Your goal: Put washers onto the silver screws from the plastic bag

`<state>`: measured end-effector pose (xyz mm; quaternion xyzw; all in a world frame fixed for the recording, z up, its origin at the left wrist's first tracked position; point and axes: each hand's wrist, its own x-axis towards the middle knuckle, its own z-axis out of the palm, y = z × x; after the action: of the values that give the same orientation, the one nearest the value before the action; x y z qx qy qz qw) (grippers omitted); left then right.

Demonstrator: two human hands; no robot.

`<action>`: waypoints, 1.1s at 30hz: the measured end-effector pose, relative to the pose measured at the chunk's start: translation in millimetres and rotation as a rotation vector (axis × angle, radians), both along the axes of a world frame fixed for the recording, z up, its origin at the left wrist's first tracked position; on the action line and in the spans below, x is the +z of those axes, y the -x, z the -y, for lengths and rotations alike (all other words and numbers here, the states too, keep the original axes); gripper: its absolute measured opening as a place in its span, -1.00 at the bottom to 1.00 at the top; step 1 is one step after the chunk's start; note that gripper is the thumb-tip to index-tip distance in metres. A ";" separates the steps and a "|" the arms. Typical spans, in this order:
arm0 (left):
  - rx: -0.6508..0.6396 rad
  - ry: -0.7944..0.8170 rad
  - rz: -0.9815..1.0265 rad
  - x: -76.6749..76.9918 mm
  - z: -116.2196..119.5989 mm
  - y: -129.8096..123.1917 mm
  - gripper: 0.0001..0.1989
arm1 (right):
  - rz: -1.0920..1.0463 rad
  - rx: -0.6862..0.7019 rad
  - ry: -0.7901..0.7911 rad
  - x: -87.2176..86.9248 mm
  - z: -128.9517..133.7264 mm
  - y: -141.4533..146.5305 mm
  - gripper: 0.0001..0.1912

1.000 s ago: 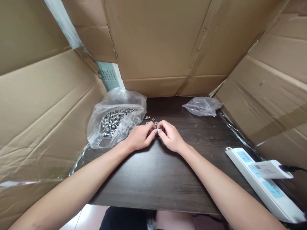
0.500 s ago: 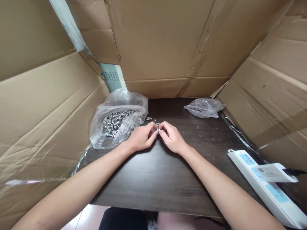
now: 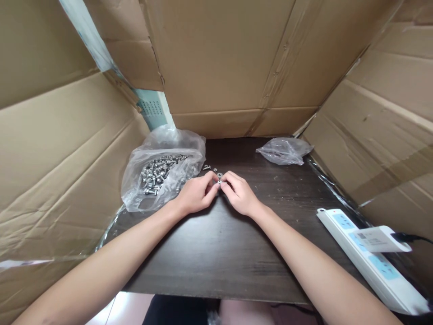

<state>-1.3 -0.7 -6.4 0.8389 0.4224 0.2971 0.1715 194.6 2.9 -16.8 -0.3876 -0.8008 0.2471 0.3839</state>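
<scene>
My left hand (image 3: 199,193) and my right hand (image 3: 239,192) meet fingertip to fingertip over the middle of the dark table (image 3: 216,253). Between them both pinch a small shiny metal piece (image 3: 219,182), too small to make out fully. Just beyond the fingertips lies a washer (image 3: 219,175). A small ring (image 3: 215,169) and a small bolt (image 3: 206,167) rest farther back on the table. To the left of my left hand, an open clear plastic bag (image 3: 130,185) holds several metal bolts (image 3: 156,174).
Another clear plastic bag (image 3: 284,150) lies at the back right. A white power strip (image 3: 368,257) with a plugged-in white adapter (image 3: 380,239) runs along the right side. Cardboard walls (image 3: 216,58) enclose the table at the back and both sides.
The whole view has shifted slightly, so things appear a little farther left. My hands remain together with the small metal piece between the fingertips.
</scene>
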 end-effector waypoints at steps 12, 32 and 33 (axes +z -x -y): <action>-0.006 -0.001 -0.021 1.0 -0.1 -0.4 -0.81 | 0.017 0.018 -0.008 0.9 1.0 -0.1 -0.78; -0.028 -0.009 0.020 -0.8 -0.1 -0.5 -0.87 | -0.026 -0.018 -0.009 2.6 0.6 0.8 -0.74; -0.022 -0.009 0.023 -0.5 0.2 -0.5 -0.87 | -0.034 -0.015 -0.005 3.0 1.0 0.6 -0.78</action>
<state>-0.8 -0.9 -6.9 0.8409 0.4098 0.3066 0.1761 194.0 1.9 -13.8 -0.3887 -0.7918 0.2487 0.4001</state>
